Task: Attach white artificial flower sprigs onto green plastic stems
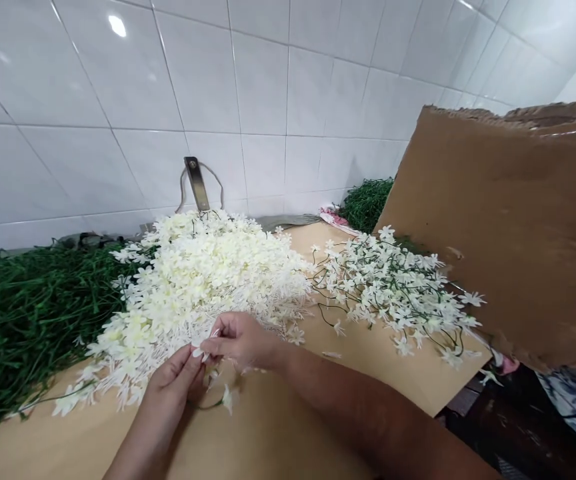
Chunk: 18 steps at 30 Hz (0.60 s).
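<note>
Tan sheet (278,433): bears heap of pale flowers (208,267). Right hand (238,339) and left hand (174,379): fingertips pinching one small flower (198,351), white, petals splayed, partly finger-hidden; located between both hands, near heap's front edge.

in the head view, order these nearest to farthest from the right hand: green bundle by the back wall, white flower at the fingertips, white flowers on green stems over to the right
1. White flower: at the fingertips of the right hand.
2. White flowers on green stems: to the hand's right.
3. Green bundle: farthest, by the tiled wall.
</note>
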Each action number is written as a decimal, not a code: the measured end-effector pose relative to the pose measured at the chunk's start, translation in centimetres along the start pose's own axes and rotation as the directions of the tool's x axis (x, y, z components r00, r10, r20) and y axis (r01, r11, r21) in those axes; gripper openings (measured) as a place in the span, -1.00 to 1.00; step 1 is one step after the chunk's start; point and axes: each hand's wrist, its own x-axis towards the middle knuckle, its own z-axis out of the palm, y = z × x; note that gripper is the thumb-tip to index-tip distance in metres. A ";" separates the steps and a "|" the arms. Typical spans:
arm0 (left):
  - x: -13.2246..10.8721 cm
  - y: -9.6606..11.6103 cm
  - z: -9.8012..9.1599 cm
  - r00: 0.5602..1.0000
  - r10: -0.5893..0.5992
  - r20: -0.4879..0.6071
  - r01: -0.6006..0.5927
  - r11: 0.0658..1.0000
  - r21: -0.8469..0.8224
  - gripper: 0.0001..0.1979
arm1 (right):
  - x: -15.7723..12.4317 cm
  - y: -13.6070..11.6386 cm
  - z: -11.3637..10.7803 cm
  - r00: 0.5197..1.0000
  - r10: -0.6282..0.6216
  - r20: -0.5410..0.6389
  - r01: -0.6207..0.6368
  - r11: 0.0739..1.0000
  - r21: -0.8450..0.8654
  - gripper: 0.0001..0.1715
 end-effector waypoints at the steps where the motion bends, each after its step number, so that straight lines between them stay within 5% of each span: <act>1: 0.1 0.1 -0.2 0.999 0.046 0.001 -0.046 0.998 0.037 -0.66 | -0.4 -1.3 -0.5 0.999 -0.041 -0.020 0.038 0.992 -0.118 -0.59; 4: 0.5 0.4 -0.9 0.985 0.166 -0.040 -0.157 0.973 0.166 -0.59 | -2.3 -5.9 -3.4 0.954 -0.242 -0.174 0.114 0.835 -0.538 -0.75; 6: 0.6 0.5 -1.3 0.975 0.211 -0.068 -0.190 0.953 0.238 -0.58 | -4.0 -9.1 -6.6 0.827 -0.398 -0.397 -0.047 0.655 -0.754 -0.82; 10: 0.3 0.4 -1.2 0.963 0.269 0.006 -0.248 0.880 0.405 -0.65 | -7.0 -13.0 -14.1 0.595 -0.529 -0.605 -0.253 0.591 -0.766 -0.82; 11: 0.3 0.4 -1.1 0.962 0.271 0.031 -0.256 0.858 0.445 -0.66 | -7.5 -13.2 -15.5 0.531 -0.566 -0.631 -0.378 0.508 -0.774 -0.77; 13: 0.3 0.2 -1.1 0.962 0.265 0.059 -0.257 0.822 0.508 -0.67 | -8.3 -13.1 -17.3 0.511 -0.617 -0.599 -0.538 0.314 -0.782 -0.67; 15: 0.4 0.2 -1.2 0.967 0.250 0.050 -0.236 0.805 0.544 -0.67 | -8.4 -12.4 -17.5 0.550 -0.643 -0.534 -0.578 0.169 -0.798 -0.63; 18: 0.6 0.1 -1.7 0.971 0.241 0.006 -0.202 0.798 0.568 -0.68 | -7.5 -11.1 -15.4 0.602 -0.671 -0.432 -0.486 0.122 -0.866 -0.65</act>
